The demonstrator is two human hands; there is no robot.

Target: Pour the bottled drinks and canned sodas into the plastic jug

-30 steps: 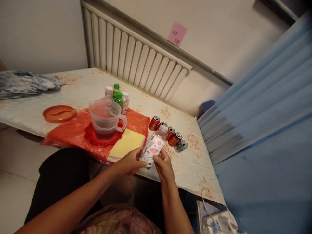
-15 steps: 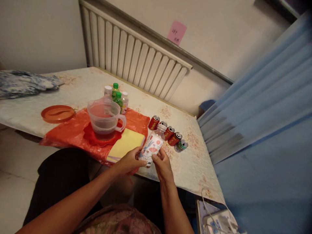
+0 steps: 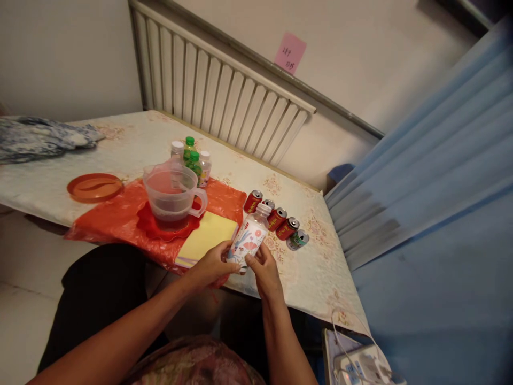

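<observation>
A clear plastic bottle [image 3: 249,238] with a white cap and a flower-printed label leans in both hands above the table's front edge. My left hand [image 3: 218,263] grips its lower left side, and my right hand [image 3: 264,270] closes on its lower right side, thumb on the label. Just behind the bottle, several drink cans stand in a row, among them a red can [image 3: 287,228] and a green can [image 3: 297,240]. To the left lies yellow paper [image 3: 206,238], beside a clear measuring jug [image 3: 168,195] holding some liquid on a red scalloped dish [image 3: 146,222].
Bottles with green and white caps, one a green-capped bottle [image 3: 194,166], stand behind the jug on a red plastic sheet [image 3: 100,219]. An orange lid [image 3: 95,187] and a patterned cloth [image 3: 44,139] lie left. A power strip [image 3: 360,369] with cables sits at lower right.
The bottle and both hands have shifted very slightly left and toward me. The grip stays the same, and the things on the table have not moved.
</observation>
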